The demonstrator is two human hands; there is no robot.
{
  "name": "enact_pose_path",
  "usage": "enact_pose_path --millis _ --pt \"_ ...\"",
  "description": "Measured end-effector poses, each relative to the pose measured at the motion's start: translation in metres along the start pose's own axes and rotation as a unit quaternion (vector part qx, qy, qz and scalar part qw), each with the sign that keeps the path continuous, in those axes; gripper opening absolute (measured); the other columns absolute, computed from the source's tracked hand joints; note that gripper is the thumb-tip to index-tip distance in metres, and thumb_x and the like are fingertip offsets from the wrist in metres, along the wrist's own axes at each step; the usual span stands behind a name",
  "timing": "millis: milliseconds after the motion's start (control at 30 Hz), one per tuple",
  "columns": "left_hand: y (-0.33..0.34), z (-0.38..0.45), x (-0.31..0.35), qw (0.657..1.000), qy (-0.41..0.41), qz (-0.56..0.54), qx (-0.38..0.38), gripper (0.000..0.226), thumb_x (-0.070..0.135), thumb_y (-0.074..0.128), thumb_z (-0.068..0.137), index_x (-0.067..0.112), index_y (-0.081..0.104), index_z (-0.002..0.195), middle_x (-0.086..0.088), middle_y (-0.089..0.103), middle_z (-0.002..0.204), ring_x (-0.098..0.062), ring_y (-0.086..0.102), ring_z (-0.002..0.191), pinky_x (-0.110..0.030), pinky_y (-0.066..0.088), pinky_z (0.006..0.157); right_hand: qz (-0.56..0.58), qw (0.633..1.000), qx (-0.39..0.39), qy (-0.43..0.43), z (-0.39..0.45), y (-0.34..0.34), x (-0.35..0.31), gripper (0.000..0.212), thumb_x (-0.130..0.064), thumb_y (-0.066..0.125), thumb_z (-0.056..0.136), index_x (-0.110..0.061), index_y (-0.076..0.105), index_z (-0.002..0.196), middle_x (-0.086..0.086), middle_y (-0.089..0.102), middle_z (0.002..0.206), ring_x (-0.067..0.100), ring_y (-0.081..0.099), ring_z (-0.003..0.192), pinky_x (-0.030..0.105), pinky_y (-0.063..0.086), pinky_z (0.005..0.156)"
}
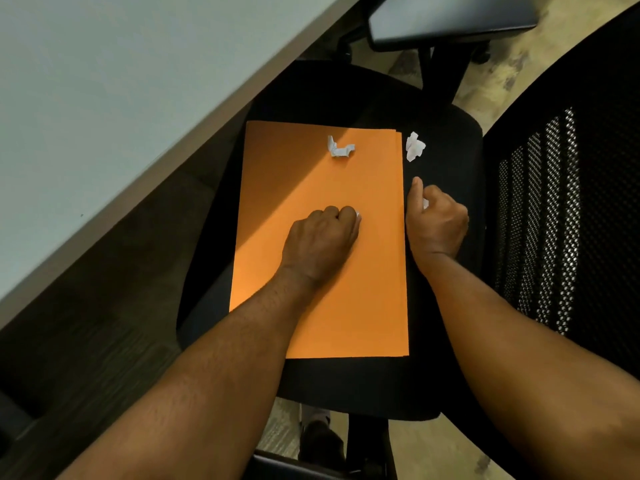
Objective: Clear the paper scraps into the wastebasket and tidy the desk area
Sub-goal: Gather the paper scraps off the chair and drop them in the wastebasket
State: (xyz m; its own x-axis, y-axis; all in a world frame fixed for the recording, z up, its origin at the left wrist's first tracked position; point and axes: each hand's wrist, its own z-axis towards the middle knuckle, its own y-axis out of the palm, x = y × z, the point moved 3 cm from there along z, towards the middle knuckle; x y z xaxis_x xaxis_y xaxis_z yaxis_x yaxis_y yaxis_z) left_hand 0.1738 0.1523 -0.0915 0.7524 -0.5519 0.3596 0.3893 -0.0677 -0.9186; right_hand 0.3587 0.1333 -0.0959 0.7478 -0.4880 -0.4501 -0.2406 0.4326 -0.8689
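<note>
A stack of orange paper sheets [322, 188] lies on a black chair seat [446, 133]. My left hand [322, 242] rests on the orange stack, fingers curled shut around a white paper scrap whose tip shows at the knuckles. My right hand [436, 223] sits at the stack's right edge, closed on another white scrap, its thumb pointing up. A crumpled white scrap [340, 147] lies on the upper part of the stack. Another crumpled white scrap [414, 146] lies on the seat just right of the stack's top corner. No wastebasket is in view.
A pale desk top [104, 98] runs diagonally across the upper left, its edge over the chair. The chair's mesh backrest [561, 216] stands at right and an armrest [450, 22] at top. Wood-look floor [485, 84] shows beyond the seat.
</note>
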Motion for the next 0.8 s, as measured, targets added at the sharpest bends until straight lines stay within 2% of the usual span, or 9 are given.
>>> enact_pose_path --millis 133,200,300,367,400,500,600,700,800 --pt "-0.012 -0.002 -0.014 0.999 -0.010 -0.007 0.031 0.030 0.032 0.041 0.101 0.009 0.052 0.084 -0.009 0.056 0.069 -0.033 0.052 0.056 -0.032 0.024 0.050 0.057 0.995 0.070 -0.037 0.004 -0.006 -0.034 0.042 -0.033 0.051 0.098 -0.016 0.050 0.060 -0.002 0.045 0.054 0.014 0.042 0.047 0.023 0.027 0.049" --pt "-0.023 -0.001 -0.024 0.998 -0.028 0.001 0.053 0.030 0.032 0.042 0.100 0.010 0.052 0.083 -0.008 0.055 0.067 -0.031 0.048 0.052 -0.031 0.023 0.050 0.037 0.991 0.128 -0.007 0.006 -0.012 -0.037 0.044 -0.040 0.048 0.098 -0.014 0.053 0.062 -0.002 0.050 0.058 0.014 0.046 0.053 0.024 0.029 0.054" --pt "-0.040 -0.005 -0.033 0.997 -0.045 0.013 0.067 0.027 0.031 0.045 0.100 0.012 0.052 0.082 0.000 0.041 0.063 -0.021 0.035 0.050 -0.026 0.021 0.047 -0.067 0.983 0.155 0.076 0.003 -0.020 -0.015 0.051 -0.048 0.034 0.099 -0.013 0.067 0.082 0.005 0.064 0.083 0.022 0.057 0.083 0.034 0.038 0.075" --pt "-0.047 -0.012 -0.038 0.997 -0.046 0.022 0.057 0.028 0.033 0.041 0.101 0.014 0.050 0.082 0.003 0.036 0.064 -0.017 0.033 0.050 -0.024 0.015 0.046 -0.136 0.974 0.121 0.138 -0.001 -0.022 0.006 0.055 -0.048 0.030 0.101 -0.011 0.069 0.098 0.010 0.062 0.105 0.029 0.051 0.104 0.044 0.034 0.093" --pt "-0.049 -0.017 -0.042 0.997 -0.050 0.027 0.050 0.029 0.035 0.039 0.101 0.015 0.049 0.082 0.003 0.035 0.064 -0.017 0.033 0.051 -0.024 0.012 0.046 -0.164 0.971 0.090 0.149 -0.004 -0.020 0.013 0.056 -0.048 0.029 0.101 -0.009 0.069 0.105 0.013 0.059 0.112 0.032 0.048 0.109 0.047 0.032 0.097" --pt "-0.051 -0.033 -0.056 0.996 -0.076 0.028 0.035 0.032 0.038 0.033 0.101 0.016 0.049 0.085 0.003 0.038 0.067 -0.017 0.036 0.052 -0.027 0.021 0.046 -0.200 0.965 0.015 0.168 -0.014 -0.009 0.024 0.056 -0.048 0.029 0.102 -0.007 0.064 0.117 0.017 0.051 0.122 0.037 0.044 0.114 0.053 0.033 0.097" --pt "-0.053 -0.051 -0.065 0.995 -0.087 0.029 0.031 0.028 0.036 0.038 0.102 0.015 0.052 0.087 0.004 0.040 0.067 -0.016 0.038 0.051 -0.030 0.028 0.047 -0.190 0.965 0.006 0.181 -0.024 -0.006 0.030 0.055 -0.048 0.030 0.102 -0.007 0.062 0.118 0.019 0.050 0.122 0.039 0.046 0.111 0.052 0.040 0.088" --pt "-0.053 -0.074 -0.069 0.996 -0.090 0.024 0.015 0.027 0.034 0.041 0.102 0.014 0.054 0.091 0.001 0.043 0.068 -0.018 0.041 0.053 -0.031 0.029 0.048 -0.154 0.976 0.008 0.153 -0.028 -0.005 0.036 0.059 -0.052 0.029 0.101 -0.006 0.064 0.108 0.021 0.060 0.111 0.041 0.056 0.100 0.049 0.045 0.078" --pt "-0.054 -0.098 -0.071 0.996 -0.088 0.022 -0.001 0.028 0.034 0.040 0.103 0.012 0.055 0.095 -0.006 0.058 0.076 -0.025 0.052 0.059 -0.034 0.030 0.050 -0.115 0.981 0.020 0.154 -0.026 -0.007 0.028 0.062 -0.058 0.029 0.097 -0.008 0.066 0.097 0.022 0.065 0.100 0.042 0.061 0.094 0.051 0.048 0.081"
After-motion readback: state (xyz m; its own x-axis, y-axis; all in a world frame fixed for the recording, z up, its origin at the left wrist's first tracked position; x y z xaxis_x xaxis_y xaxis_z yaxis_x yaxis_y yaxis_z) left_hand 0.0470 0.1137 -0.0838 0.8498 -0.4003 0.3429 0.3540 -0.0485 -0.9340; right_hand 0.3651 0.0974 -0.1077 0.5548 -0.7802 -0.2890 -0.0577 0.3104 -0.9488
